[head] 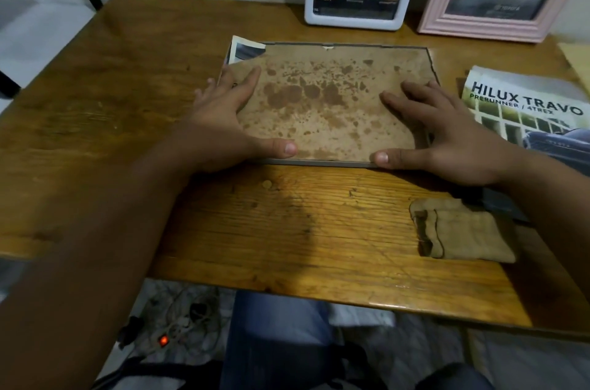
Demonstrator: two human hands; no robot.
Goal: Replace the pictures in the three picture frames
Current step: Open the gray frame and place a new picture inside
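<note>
A picture frame lies face down in the middle of the wooden table, its stained brown backing board facing up. A picture's corner sticks out from under the board at the far left. My left hand presses flat on the board's left side, thumb at the near edge. My right hand rests flat on the right side, thumb on the frame's near rim. A white frame and a pink frame stand against the wall at the back right, each with a picture in it.
A "Hilux Travo" brochure lies at the right of the table. A piece of brown backing with a stand lies near the front right. The table's front edge is close to my knees. Cables and a power strip lie on the floor below.
</note>
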